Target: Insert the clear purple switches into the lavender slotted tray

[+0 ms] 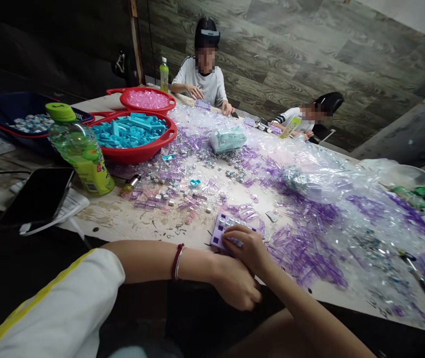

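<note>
A light purple block-like tray [218, 231] with square openings and small clear pieces on it lies at the table's front edge. My right hand [248, 246] rests over its near side, fingertips closed together against the tray; what they pinch, if anything, is too small to make out. Below it, at the table edge, my left hand [238, 284] is curled closed, back upward, and passes under the right wrist. Its fingers hide whatever is inside. Loose clear purple plastic pieces [305, 253] are heaped just right of the tray.
Turquoise pieces fill a red basin [134, 154] at the left, beside a green drink bottle [81, 149] and a phone [37, 196]. Pink pieces fill another red basin [149, 102] behind. A pale green package [228, 139] lies mid-table. Two co-workers [207, 74] sit across the table.
</note>
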A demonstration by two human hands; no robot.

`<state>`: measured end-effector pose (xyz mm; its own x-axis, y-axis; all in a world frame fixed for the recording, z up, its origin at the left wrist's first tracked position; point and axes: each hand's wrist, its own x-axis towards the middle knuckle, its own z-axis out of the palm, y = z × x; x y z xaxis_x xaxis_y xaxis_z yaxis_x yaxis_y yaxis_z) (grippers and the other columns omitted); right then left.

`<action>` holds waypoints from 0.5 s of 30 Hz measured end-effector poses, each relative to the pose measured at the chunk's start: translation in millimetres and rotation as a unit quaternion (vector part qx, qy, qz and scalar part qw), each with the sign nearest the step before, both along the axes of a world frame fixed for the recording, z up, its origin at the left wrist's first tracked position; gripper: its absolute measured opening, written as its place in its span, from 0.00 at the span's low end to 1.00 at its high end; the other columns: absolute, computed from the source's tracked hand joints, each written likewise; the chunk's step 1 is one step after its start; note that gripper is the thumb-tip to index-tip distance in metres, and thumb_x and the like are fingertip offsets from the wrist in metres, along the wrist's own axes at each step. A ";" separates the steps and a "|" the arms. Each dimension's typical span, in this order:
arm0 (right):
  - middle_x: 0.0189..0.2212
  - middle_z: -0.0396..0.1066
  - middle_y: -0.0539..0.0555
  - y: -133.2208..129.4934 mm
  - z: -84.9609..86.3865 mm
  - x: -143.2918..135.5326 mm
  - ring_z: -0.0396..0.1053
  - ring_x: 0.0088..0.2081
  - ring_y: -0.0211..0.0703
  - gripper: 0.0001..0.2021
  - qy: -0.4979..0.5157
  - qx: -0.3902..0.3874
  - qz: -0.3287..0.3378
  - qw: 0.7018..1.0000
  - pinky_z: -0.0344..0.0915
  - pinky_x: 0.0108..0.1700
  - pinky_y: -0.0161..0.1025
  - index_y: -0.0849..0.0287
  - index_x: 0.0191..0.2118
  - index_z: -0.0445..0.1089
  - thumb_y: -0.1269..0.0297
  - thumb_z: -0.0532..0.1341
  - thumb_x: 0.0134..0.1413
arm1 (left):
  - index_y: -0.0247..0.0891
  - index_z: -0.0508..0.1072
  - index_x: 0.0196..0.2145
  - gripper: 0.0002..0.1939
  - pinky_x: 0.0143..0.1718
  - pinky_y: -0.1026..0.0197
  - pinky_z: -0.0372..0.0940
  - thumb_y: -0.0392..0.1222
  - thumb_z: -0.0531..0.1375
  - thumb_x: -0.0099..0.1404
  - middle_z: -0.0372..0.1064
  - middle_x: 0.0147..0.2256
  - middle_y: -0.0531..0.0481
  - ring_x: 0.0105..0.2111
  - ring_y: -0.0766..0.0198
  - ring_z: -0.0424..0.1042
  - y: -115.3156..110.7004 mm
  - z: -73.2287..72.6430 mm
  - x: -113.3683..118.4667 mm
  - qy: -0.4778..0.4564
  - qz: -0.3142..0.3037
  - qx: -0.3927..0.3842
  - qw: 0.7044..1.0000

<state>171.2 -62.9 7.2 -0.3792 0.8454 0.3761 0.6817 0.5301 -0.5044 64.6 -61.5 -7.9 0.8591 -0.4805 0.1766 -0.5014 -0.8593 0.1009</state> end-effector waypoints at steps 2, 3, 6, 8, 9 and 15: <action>0.34 0.73 0.53 -0.8 -1.5 0.6 0.72 0.35 0.43 0.07 -0.008 0.008 0.000 1.000 0.70 0.38 0.39 0.55 0.34 0.73 0.74 0.61 0.52 | 0.40 0.64 0.15 0.17 0.31 0.57 0.65 0.30 0.58 0.58 0.68 0.28 0.50 0.29 0.62 0.68 -0.5 -2.2 1.1 -0.003 -0.002 -0.004 1.000; 0.34 0.73 0.53 -1.3 -1.6 0.7 0.71 0.35 0.43 0.07 -0.012 0.008 -0.002 1.000 0.70 0.38 0.39 0.55 0.34 0.73 0.74 0.60 0.52 | 0.40 0.64 0.15 0.16 0.31 0.57 0.65 0.30 0.58 0.58 0.68 0.28 0.50 0.29 0.62 0.68 -0.8 -3.8 1.6 -0.012 -0.006 -0.001 1.000; 0.35 0.71 0.54 -2.7 -0.3 -0.2 0.70 0.37 0.44 0.07 -0.021 0.005 -0.017 1.000 0.69 0.39 0.41 0.56 0.34 0.72 0.74 0.59 0.53 | 0.40 0.64 0.16 0.16 0.31 0.58 0.65 0.30 0.57 0.59 0.69 0.28 0.49 0.28 0.62 0.69 -1.5 -6.9 2.1 -0.030 -0.018 0.011 0.999; 0.36 0.69 0.55 -2.6 1.3 -0.8 0.69 0.38 0.44 0.06 -0.017 0.003 -0.030 0.999 0.68 0.40 0.41 0.56 0.33 0.71 0.73 0.59 0.52 | 0.40 0.64 0.16 0.15 0.30 0.58 0.64 0.30 0.57 0.59 0.68 0.27 0.50 0.28 0.62 0.68 -1.7 -5.2 1.3 -0.030 -0.015 0.013 0.999; 0.36 0.68 0.55 -2.1 2.0 -0.9 0.68 0.38 0.44 0.06 -0.015 0.002 -0.035 0.999 0.68 0.40 0.42 0.56 0.33 0.71 0.74 0.59 0.52 | 0.40 0.65 0.16 0.15 0.30 0.58 0.64 0.30 0.58 0.58 0.68 0.27 0.50 0.28 0.62 0.68 -1.7 -3.3 0.5 -0.027 -0.008 0.012 1.000; 0.39 0.65 0.56 4.5 1.1 2.4 0.64 0.43 0.48 0.05 -0.014 0.022 -0.031 0.999 0.64 0.44 0.47 0.56 0.32 0.71 0.73 0.60 0.53 | 0.40 0.64 0.17 0.15 0.30 0.56 0.60 0.32 0.57 0.60 0.70 0.30 0.52 0.30 0.63 0.68 -0.7 2.7 -3.1 0.002 0.032 0.019 0.999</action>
